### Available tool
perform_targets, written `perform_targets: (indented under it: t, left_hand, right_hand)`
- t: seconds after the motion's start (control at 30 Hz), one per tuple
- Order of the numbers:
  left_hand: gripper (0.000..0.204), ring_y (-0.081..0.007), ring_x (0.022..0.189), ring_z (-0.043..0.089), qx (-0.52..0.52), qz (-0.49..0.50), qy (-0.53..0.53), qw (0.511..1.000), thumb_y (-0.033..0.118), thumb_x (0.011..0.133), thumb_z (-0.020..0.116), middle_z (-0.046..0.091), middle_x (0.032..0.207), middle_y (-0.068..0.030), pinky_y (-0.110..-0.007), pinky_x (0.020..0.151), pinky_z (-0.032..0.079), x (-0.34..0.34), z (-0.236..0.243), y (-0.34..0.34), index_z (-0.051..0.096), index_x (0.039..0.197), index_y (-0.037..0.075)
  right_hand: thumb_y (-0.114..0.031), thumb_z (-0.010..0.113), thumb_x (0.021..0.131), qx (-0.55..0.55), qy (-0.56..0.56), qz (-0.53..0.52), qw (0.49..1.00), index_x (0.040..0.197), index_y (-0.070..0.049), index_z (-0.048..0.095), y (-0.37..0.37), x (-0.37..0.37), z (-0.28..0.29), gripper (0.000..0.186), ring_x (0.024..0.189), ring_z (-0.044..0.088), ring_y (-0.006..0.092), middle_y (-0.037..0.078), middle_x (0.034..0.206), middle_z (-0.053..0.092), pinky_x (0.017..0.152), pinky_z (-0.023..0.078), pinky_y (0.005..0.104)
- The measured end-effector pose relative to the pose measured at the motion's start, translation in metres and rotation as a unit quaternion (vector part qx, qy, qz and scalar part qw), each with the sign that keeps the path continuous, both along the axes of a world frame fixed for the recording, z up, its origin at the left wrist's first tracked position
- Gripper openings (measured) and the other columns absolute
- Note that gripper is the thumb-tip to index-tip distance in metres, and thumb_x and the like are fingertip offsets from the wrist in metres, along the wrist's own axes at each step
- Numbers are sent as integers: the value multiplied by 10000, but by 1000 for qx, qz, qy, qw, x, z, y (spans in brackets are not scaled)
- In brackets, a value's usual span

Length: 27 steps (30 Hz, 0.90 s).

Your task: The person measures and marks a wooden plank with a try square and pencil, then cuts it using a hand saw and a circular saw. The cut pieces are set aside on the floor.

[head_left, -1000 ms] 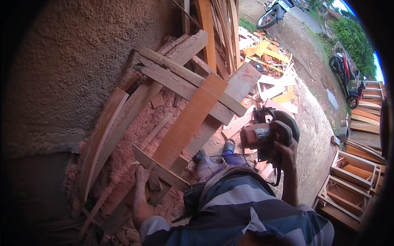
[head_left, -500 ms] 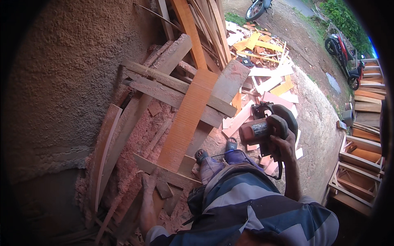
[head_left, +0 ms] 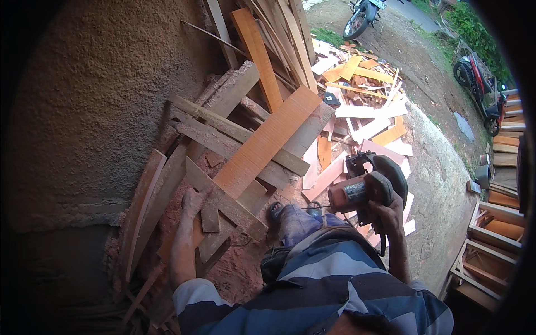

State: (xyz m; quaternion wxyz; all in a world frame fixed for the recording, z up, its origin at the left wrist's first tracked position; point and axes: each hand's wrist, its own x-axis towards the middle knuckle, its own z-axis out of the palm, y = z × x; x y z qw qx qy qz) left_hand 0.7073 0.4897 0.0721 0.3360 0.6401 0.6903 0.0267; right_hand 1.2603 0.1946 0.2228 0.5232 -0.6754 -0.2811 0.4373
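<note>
My right hand (head_left: 392,211) grips a dusty circular saw (head_left: 363,190) by its handle, held up at the right, apart from the wood. My left hand (head_left: 193,201) is closed at the left end of a worn grey-brown board (head_left: 226,204) with a small wooden block (head_left: 210,219) at its lower edge; its fingers are partly hidden. That board lies slantwise across the near end of an orange-brown plank (head_left: 271,139). The plank rests at an angle over two rough crosspieces (head_left: 240,125) and has sawdust on its near end.
A rough wall (head_left: 100,123) rises at the left, with long boards (head_left: 279,39) leaning beyond the work. Offcuts (head_left: 368,117) litter the ground ahead. Sawdust (head_left: 237,273) lies near my feet. Wooden frames (head_left: 491,240) and parked motorcycles (head_left: 477,84) stand at the right.
The orange-brown plank has swung, its far end to the right and its near end away from me. The grey-brown board has turned clockwise with my left hand moving forward. The saw stays raised.
</note>
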Motion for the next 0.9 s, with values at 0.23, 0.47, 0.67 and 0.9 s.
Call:
perform_targets:
  t: [0.23, 0.47, 0.67, 0.9]
  left_hand:
    - [967, -396, 960, 746, -8, 36, 10, 999, 862, 726, 705, 759, 954, -284, -482, 818, 542, 67, -26, 30, 778, 1000, -62]
    - [1052, -395, 1006, 731, -45, 52, -53, 996, 893, 749, 656, 753, 1016, -290, -472, 871, 545, 92, -39, 54, 752, 1060, -107]
    - [1099, -359, 1227, 634, -97, 34, -94, 990, 899, 808, 581, 688, 1260, -271, -446, 1033, 473, 86, -23, 47, 678, 1260, -98]
    - [1082, -339, 1396, 520, -118, 257, -359, 889, 856, 872, 542, 586, 1485, -168, -427, 1156, 394, 63, -70, 44, 451, 1552, 19]
  right_hand:
    - [-19, 685, 813, 31, 9, -45, 998, 1379, 0, 612, 18, 1, -4, 570, 711, 592, 61, 12, 969, 671, 633, 493, 229]
    - [-18, 687, 817, 5, 11, -6, 1000, 1340, 1, 641, 31, -6, -8, 525, 893, 657, 107, 13, 1062, 706, 824, 551, 299]
    - [-10, 685, 798, -63, 11, 25, 998, 1327, -5, 656, 44, -18, -11, 530, 879, 652, 96, 10, 1053, 704, 803, 543, 277]
    - [-13, 689, 774, -39, 20, 41, 998, 1352, 1, 645, 51, -31, -9, 580, 832, 659, 99, 23, 1035, 707, 760, 553, 273]
